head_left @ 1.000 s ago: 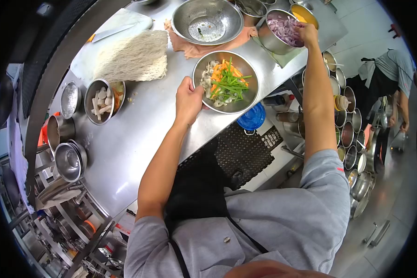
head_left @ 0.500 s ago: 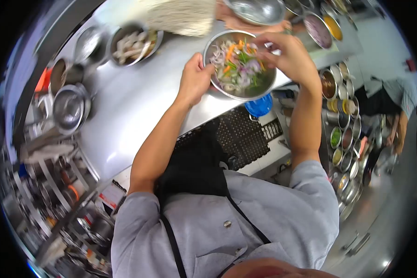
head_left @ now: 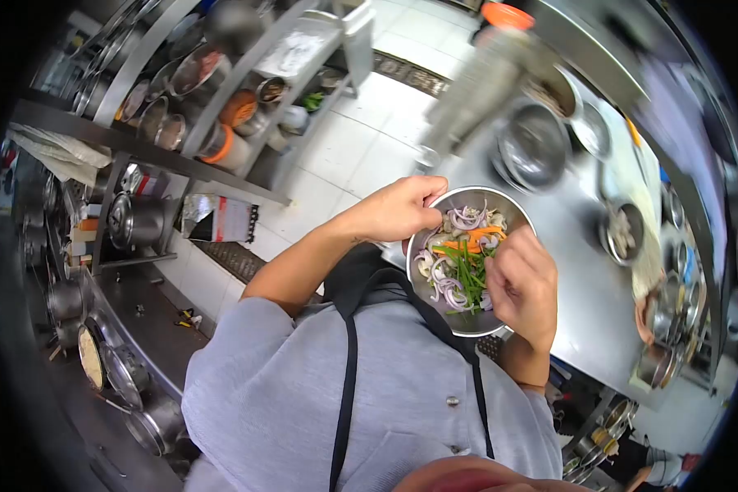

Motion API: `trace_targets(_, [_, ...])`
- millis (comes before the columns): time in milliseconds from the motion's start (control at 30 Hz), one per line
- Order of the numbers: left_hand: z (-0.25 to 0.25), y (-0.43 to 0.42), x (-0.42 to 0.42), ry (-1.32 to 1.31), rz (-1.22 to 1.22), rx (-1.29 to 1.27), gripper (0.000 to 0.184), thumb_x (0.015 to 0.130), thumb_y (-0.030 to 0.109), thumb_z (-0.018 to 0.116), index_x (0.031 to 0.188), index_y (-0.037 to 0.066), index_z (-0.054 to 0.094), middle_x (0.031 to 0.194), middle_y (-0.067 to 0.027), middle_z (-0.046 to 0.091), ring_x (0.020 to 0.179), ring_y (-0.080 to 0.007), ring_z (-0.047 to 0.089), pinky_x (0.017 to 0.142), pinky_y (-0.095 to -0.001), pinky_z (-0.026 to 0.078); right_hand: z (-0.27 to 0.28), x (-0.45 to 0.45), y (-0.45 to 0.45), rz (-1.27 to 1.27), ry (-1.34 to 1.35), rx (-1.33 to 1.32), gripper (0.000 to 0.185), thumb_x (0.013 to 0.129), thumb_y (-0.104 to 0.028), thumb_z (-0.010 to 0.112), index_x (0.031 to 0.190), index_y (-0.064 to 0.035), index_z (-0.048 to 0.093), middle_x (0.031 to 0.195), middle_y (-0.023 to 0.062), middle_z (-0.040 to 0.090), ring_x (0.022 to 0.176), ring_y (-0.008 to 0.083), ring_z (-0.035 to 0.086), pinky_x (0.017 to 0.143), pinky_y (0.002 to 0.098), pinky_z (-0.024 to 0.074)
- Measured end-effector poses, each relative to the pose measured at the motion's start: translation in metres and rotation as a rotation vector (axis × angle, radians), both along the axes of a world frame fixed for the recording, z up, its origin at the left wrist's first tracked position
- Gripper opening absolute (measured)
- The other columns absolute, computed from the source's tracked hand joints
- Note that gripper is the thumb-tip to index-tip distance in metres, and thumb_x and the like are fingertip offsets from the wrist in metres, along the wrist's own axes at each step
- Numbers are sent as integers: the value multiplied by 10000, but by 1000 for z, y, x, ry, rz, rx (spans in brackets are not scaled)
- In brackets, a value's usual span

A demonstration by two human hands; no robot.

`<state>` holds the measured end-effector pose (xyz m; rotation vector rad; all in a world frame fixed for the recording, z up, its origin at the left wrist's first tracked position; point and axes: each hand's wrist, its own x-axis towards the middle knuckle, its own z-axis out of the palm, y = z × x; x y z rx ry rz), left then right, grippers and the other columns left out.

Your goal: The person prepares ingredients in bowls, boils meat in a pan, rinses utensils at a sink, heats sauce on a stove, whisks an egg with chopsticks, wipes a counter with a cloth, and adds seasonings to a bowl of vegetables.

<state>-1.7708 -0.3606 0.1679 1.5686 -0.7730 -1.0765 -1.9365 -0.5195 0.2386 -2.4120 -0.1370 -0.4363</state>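
Turned to our left since the earlier frame, we have drawn the steel mixing bowl [head_left: 459, 322] in close to our chest, and the shelf rack and white floor tiles [head_left: 357, 160] have come into view on that side. We hold the bowl just in front of our black apron [head_left: 361, 275], where it overlaps the near edge of the steel counter [head_left: 582, 299] in our view. Our left hand [head_left: 402, 209] has its fingers grasping the rim, thumb over the edge. Our right hand [head_left: 526, 285] is at the opposite side, above the food, its fingers curled inward; we cannot tell whether they pinch anything. Inside the bowl we see sliced red onion [head_left: 467, 217], orange carrot strips [head_left: 480, 238] and cut green stalks [head_left: 469, 277], lying loosely together. Beyond it on the counter we have nested metal bowls [head_left: 535, 146], blurred, and a bowl of pale pieces [head_left: 621, 234] near the mass of pale noodles [head_left: 649, 250]. On the rack stands an orange-rimmed tub [head_left: 224, 150].
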Motion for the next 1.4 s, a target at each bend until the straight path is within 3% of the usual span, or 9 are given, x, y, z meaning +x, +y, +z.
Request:
trace_targets(200, [-19, 148, 138, -97, 317, 8, 98, 770, -6, 547, 812, 26, 464, 745, 16, 400, 712, -58, 404, 592, -240, 357, -4, 171, 96, 241, 212, 107, 333, 699, 85, 637, 1006, -44, 646, 1182, 157, 583, 891, 325, 638, 726, 372, 525])
trace_targets(333, [-41, 173, 190, -111, 581, 59, 163, 793, 10, 560, 773, 27, 400, 667, -44, 480, 594, -106, 530, 501, -301, 457, -31, 240, 104, -163, 28, 169, 171, 677, 127, 609, 795, 22, 543, 815, 119, 525, 636, 195, 523, 574, 289, 450])
trace_targets(500, [-93, 151, 279, -30, 574, -7, 224, 798, -42, 532, 753, 70, 344, 663, -34, 492, 491, -112, 542, 361, -287, 450, -60, 300, 100, -108, 49, 179, 191, 731, 71, 645, 899, -10, 601, 826, 100, 562, 649, 244, 583, 583, 340, 476])
trace_targets(567, [-110, 119, 321, 186, 626, -76, 221, 785, -54, 524, 753, 79, 351, 664, -53, 504, 471, -136, 549, 364, -320, 498, -61, 312, 92, -145, -62, 20, 193, 752, 50, 653, 927, -19, 613, 845, 99, 575, 654, 250, 592, 587, 352, 481])
trace_targets(633, [-143, 81, 363, 236, 569, -80, 209, 778, -61, 523, 760, 83, 373, 661, -57, 513, 485, -156, 568, 368, -366, 533, -56, 312, 79, -428, 198, 169, 139, 791, -2, 674, 920, -17, 625, 856, 100, 594, 638, 239, 582, 579, 342, 471])
trace_targets(833, [-222, -63, 462, 716, 758, -42, 296, 753, -101, 472, 964, 90, 390, 973, -145, 560, 750, -301, 639, 564, -476, 582, -121, 357, 17, -717, 238, 493, 115, 871, -99, 660, 920, 1, 636, 611, 61, 506, 551, 121, 450, 532, 263, 395])
trace_targets(967, [-266, -143, 553, 717, 926, -76, 356, 746, -116, 447, 1017, 93, 350, 1065, -158, 533, 890, -352, 632, 674, -519, 571, -144, 450, -49, -796, 352, 545, 176, 854, -77, 652, 1013, -4, 641, 640, 92, 551, 543, 138, 484, 529, 285, 417])
trace_targets(1133, [-267, -245, 673, 799, 1156, -140, 550, 819, -143, 424, 1302, 95, 311, 1286, -221, 457, 1032, -422, 599, 832, -583, 558, -116, 604, -140, -596, 389, 489, 250, 894, -187, 647, 1066, -5, 659, 696, 145, 611, 590, 191, 562, 572, 322, 453])
trace_targets(1400, [-307, -446, 921, 957, 1565, -333, 481, 883, -44, 499, 1315, 77, 325, 1310, -209, 445, 988, -407, 621, 707, -583, 598, -156, 837, -303, -387, 410, 433, 263, 893, -189, 651, 1068, 6, 671, 804, 181, 672, 670, 214, 640, 633, 322, 499])
